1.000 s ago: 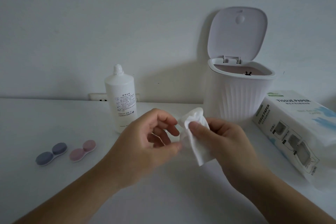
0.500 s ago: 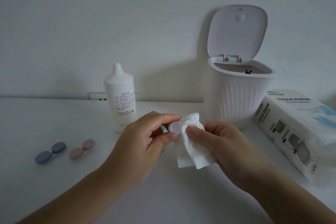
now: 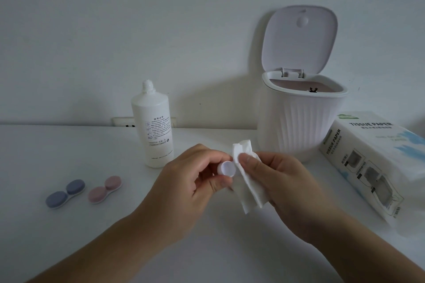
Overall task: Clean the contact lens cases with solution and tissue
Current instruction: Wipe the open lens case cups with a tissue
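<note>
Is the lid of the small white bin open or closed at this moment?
Open. The lid stands upright on its hinge, against the wall, and the inside of the bin shows below it.

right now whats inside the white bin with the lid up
Inside the bin a pinkish liner or inner surface shows near the rim, with a small dark thing at its back edge. The front wall hides everything deeper down.

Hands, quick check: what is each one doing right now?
Left hand: pinching a small white cap.
Right hand: holding a folded tissue beside the cap.
</note>
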Motion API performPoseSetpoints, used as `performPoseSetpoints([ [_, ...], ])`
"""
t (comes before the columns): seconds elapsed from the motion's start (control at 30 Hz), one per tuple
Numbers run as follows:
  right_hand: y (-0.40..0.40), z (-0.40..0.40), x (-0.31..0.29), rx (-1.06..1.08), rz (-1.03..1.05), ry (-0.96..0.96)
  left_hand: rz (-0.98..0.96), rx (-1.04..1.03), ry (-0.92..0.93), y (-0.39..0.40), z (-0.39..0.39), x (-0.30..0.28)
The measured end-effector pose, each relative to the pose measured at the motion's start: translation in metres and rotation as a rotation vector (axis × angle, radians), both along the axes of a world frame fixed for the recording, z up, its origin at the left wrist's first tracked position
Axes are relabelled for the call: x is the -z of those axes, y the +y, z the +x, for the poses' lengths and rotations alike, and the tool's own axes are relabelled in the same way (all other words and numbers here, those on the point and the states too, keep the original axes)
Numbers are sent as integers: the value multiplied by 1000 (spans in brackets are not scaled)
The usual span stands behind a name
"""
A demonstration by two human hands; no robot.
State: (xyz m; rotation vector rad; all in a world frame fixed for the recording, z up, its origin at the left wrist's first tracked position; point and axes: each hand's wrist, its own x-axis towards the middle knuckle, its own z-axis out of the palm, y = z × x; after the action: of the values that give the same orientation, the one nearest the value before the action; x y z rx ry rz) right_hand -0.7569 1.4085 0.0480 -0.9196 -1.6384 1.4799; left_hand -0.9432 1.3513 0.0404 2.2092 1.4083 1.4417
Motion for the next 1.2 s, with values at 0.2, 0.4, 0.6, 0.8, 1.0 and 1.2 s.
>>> performPoseSetpoints([
  [0.2,-1,-1,1,-38,-4,39,-4,-51,-36,-1,4,-2],
  [0.4,-1,4,-2,-125,155,-199,-252,97,-26,1,-18,-12],
  [0.6,0,11,-8,-199,168,-261,-226,141,-31,-1,-17,-12],
  [0.8,-3,1,0,-66,59,65,60,-19,-86,-5,3,-6],
  [1.0,-6,3,-3,33,313,-29,20,-13,-94,-2,-1,-7],
  [1.2,-5,5,0,110,664,-169,19,58,68,0,-12,-11],
])
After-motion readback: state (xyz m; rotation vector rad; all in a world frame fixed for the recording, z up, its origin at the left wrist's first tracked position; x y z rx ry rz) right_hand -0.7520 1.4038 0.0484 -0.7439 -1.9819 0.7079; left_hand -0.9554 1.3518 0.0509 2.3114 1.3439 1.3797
